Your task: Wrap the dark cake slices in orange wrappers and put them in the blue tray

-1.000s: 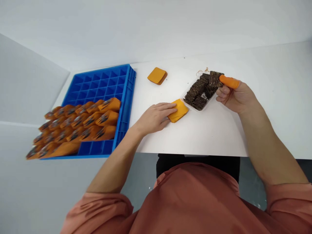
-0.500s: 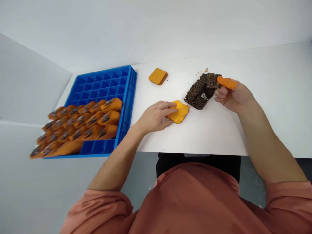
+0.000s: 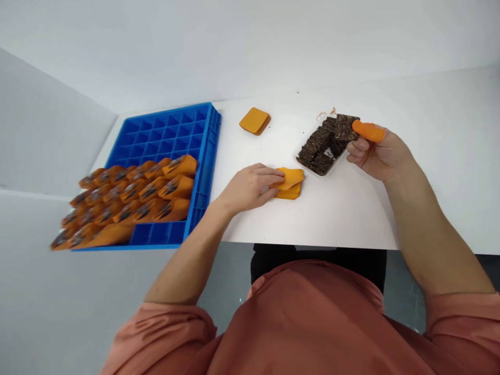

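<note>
My left hand (image 3: pixel 253 187) pinches the top yellow-orange square sheet (image 3: pixel 292 178), which curls up off the small stack (image 3: pixel 289 194) beneath it. Its fingertips are partly hidden by the sheet. In my right hand (image 3: pixel 385 155) is a thin dark brown square slab (image 3: pixel 346 127) with a speckled surface, gripped at its right edge. An orange finger cover (image 3: pixel 368 131) sits on one digit of that hand. Just below the slab stands a clear plastic box (image 3: pixel 323 175) with rows of similar dark slabs (image 3: pixel 314 146), partly hidden by the held one.
At left, a blue compartment tray (image 3: pixel 216 133) holds several orange pouches (image 3: pixel 175 187) with dark contents, standing in rows. A second stack of orange squares (image 3: pixel 254 121) lies farther back on the white table (image 3: pixel 344 219). Thin strings (image 3: pixel 332 111) lie behind the clear box.
The top sheet under my left hand has lifted and curled away from its stack. My right hand has shifted slightly right, and the dark slab now shows its face more fully.
</note>
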`<state>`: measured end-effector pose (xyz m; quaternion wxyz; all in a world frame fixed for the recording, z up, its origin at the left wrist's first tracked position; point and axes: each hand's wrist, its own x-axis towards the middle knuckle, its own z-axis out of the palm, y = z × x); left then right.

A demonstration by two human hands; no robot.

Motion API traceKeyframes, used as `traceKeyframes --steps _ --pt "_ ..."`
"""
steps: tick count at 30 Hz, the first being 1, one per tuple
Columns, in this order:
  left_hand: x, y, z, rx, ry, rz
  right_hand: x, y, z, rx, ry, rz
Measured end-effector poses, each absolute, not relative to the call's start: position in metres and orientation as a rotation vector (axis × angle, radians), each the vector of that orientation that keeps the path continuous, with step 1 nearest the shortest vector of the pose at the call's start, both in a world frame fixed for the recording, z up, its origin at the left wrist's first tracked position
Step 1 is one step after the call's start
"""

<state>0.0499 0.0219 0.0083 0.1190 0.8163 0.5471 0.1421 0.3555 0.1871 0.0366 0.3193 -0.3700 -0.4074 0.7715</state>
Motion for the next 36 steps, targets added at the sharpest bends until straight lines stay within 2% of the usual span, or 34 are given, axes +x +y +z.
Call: traceKeyframes --steps 3,7,14,18,21,27,36 --pt "0.055 0.017 0.005 2.388 1.731 0.544 0.355 0.188 0.036 -0.947 -1.043 2.042" --pt "0.064 0.013 0.017 2.149 1.828 1.039 0.357 0.189 0.033 -0.874 -1.045 2.042" --pt "0.102 0.054 0.026 1.689 1.501 1.404 0.362 0.189 0.039 -0.918 -1.115 1.886" --pt "0.115 0.078 0.012 1.531 1.422 1.448 0.364 0.188 0.042 -0.883 -1.125 1.748" --pt "0.118 0.08 0.007 1.503 1.419 1.443 0.363 0.18 0.042 -0.833 -1.276 1.504" --pt "0.117 0.075 0.009 1.793 1.481 1.442 0.36 0.155 0.044 -0.59 -1.601 0.939" --pt "0.117 0.073 0.008 2.061 1.49 1.424 0.368 0.151 0.052 -0.529 -2.023 0.479"
